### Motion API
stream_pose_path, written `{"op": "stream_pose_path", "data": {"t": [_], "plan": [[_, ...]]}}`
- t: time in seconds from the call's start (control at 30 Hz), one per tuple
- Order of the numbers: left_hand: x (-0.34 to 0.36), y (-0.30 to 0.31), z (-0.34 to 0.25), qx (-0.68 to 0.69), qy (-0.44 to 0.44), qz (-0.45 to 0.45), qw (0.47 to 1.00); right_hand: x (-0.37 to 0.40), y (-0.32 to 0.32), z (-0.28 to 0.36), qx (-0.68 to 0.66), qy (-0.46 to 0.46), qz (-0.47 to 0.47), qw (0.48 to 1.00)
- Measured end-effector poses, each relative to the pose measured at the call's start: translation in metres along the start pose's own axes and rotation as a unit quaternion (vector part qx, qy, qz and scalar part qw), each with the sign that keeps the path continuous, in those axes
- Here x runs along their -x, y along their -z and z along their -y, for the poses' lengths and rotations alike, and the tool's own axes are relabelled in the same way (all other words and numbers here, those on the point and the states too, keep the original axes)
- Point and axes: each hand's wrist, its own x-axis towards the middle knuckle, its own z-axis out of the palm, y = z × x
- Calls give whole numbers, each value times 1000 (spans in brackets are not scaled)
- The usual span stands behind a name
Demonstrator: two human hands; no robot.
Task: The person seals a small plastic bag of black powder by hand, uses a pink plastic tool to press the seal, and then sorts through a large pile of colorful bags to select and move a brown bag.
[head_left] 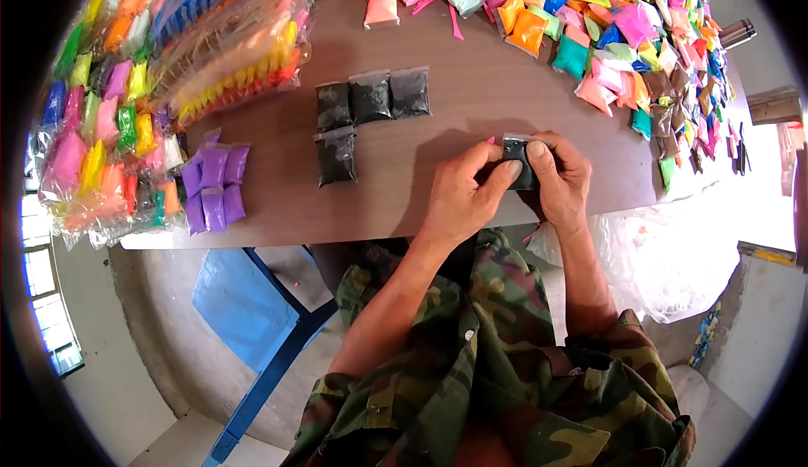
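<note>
Between my two hands, near the table's front edge, is a small clear packet of black clay-like material (519, 164). My left hand (471, 185) pinches its left side with thumb and fingers. On the other side my right hand (559, 172) grips it, thumb pressed on the front. Something small and pink shows by my left fingertips. Several similar black packets (371, 98) lie to the left, three in a row and one black packet (337, 156) just below the row's left end. Farther left sits a cluster of purple packets (215, 183).
A big heap of mixed coloured packets (606, 29) covers the table's (370, 210) back right. Bagged rows of coloured packets (227, 38) are piled at the left. A clear plastic bag (665, 257) hangs beyond the front right edge. A blue stool (244, 307) stands below at left.
</note>
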Motion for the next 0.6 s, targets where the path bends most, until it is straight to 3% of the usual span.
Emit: {"op": "stream_pose_path", "data": {"t": [0.23, 0.33, 0.43, 0.6], "plan": [[0, 1, -1, 42, -7, -28, 999, 0, 0, 1, 65, -13, 57, 996], [0, -5, -6, 48, -16, -25, 998, 1, 2, -3, -19, -43, 28, 999], [-1, -4, 2, -51, -12, 4, 999, 0, -4, -1, -12, -20, 12, 1000], [0, -5, 9, 36, -18, -51, 998, 0, -1, -5, 34, -2, 41, 999]]}}
